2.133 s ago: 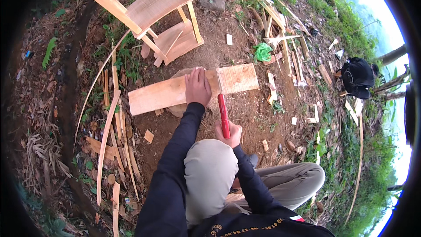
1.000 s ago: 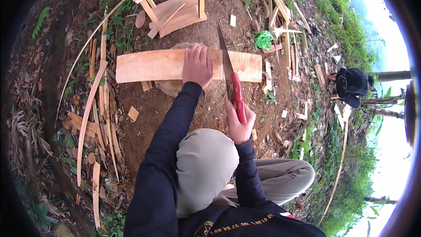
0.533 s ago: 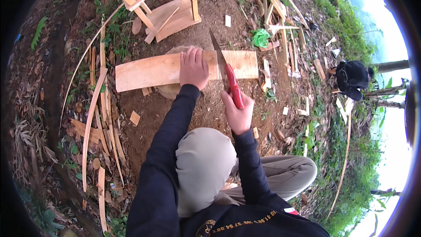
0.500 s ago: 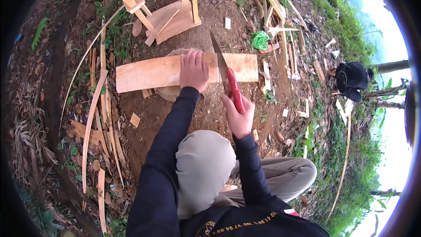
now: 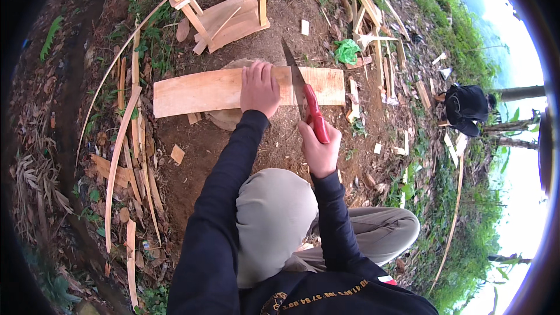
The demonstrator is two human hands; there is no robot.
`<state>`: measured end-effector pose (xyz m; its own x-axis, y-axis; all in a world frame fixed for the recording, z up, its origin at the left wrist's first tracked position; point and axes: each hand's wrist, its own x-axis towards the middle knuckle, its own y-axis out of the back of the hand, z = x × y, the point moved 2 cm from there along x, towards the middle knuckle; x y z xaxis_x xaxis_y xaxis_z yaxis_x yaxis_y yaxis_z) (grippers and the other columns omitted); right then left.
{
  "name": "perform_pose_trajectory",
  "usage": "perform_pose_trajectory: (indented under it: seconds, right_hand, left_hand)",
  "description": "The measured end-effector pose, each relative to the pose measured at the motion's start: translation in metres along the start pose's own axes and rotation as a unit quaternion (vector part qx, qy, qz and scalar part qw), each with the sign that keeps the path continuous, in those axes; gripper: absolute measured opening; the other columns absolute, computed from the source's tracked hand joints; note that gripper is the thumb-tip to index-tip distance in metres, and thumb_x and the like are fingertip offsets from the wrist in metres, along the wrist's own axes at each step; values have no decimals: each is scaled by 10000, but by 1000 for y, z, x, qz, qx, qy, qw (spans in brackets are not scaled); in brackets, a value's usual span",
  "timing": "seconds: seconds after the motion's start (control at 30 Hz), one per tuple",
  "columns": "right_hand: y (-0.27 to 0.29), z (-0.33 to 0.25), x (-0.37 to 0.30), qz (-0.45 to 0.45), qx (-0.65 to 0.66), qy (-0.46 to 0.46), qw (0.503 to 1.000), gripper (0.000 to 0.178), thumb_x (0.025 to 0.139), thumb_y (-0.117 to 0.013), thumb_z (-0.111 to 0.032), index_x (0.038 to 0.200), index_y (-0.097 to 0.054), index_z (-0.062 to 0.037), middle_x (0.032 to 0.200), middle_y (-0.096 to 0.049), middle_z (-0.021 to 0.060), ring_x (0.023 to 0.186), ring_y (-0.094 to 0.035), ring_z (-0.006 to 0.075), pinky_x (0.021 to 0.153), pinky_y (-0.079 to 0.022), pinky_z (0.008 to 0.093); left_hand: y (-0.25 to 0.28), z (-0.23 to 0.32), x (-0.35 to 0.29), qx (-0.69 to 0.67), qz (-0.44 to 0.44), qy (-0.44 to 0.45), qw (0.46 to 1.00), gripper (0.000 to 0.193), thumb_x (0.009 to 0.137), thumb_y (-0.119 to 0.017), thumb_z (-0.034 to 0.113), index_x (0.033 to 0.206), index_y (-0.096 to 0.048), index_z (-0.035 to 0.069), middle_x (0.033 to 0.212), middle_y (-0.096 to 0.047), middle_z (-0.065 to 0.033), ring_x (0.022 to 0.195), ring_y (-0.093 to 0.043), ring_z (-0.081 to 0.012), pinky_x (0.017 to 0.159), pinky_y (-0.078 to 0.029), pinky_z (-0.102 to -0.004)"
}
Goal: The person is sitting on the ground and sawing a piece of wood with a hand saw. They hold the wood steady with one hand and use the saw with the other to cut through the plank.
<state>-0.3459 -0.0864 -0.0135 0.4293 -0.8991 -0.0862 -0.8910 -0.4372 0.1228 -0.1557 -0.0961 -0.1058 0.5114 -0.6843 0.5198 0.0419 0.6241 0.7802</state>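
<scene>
A long pale wooden board [image 5: 201,90] lies crosswise before me, resting on a round wood block [image 5: 224,119]. My left hand [image 5: 260,88] presses on the board's middle, its fingers bent over the far edge. My right hand [image 5: 322,149] is closed around the red handle of a handsaw [image 5: 296,73]. The saw's blade crosses the board just right of my left hand, with its tip pointing away from me beyond the far edge. Along the blade runs a thin line on the board; how deep it goes I cannot tell.
A wooden stool-like frame [image 5: 233,20] stands at the far left. Long wood strips [image 5: 122,163] lie to the left, and more offcuts [image 5: 379,52] at the far right. A green plastic bag [image 5: 347,51] and a black backpack [image 5: 466,105] lie to the right.
The saw and my right hand have shifted slightly away from me along the cut line. My left hand stays at the same place on the board. The whole view has moved a little.
</scene>
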Motion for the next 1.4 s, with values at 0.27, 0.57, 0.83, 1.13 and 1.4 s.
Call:
perform_pose_trajectory:
  seconds: [0.27, 0.57, 0.83, 1.13, 1.4]
  right_hand:
    - [5, -12, 50, -18, -67, 46, 997, 207, 905, -705, -148, 758, -642, -16, 607, -533, -53, 570, -437, 14, 516, -363, 228]
    - [-2, -99, 122, -178, 123, -145, 965, 446, 988, -660, -316, 641, -502, -86, 521, -439, -30, 366, -392, 79, 356, -294, 266]
    - [-10, -47, 76, -4, 91, 24, 996, 305, 1000, -644, -276, 1055, -749, 5, 630, -523, -78, 606, -425, -12, 514, -324, 214]
    - [-4, 26, 6, 89, 19, 63, 994, 249, 975, -663, -207, 909, -701, 29, 585, -526, -34, 569, -468, 18, 492, -358, 234]
    - [-12, 105, -26, 82, -95, 176, 976, 200, 863, -664, -166, 773, -649, 12, 546, -540, 27, 456, -526, 117, 473, -427, 306]
  left_hand:
    - [-3, 4, -5, 9, -15, -11, 1000, 395, 936, -528, 221, 1296, -540, 58, 1333, -539, -119, 1356, -430, -293, 1177, -281, -529]
    - [-3, 1, -2, 13, -15, -4, 1000, 397, 932, -551, 200, 1305, -524, 66, 1347, -515, -129, 1358, -422, -307, 1178, -272, -556]
    - [-4, 10, 1, -5, -7, 6, 1000, 391, 927, -560, 210, 1288, -522, 67, 1313, -524, -124, 1344, -432, -304, 1177, -272, -555]
    - [-1, 7, -2, -33, 21, 0, 999, 389, 933, -543, 210, 1283, -545, 39, 1282, -549, -142, 1314, -458, -319, 1162, -291, -542]
    - [0, 4, 0, -51, 0, 6, 999, 403, 920, -544, 172, 1290, -548, 10, 1265, -557, -169, 1301, -459, -342, 1154, -294, -558]
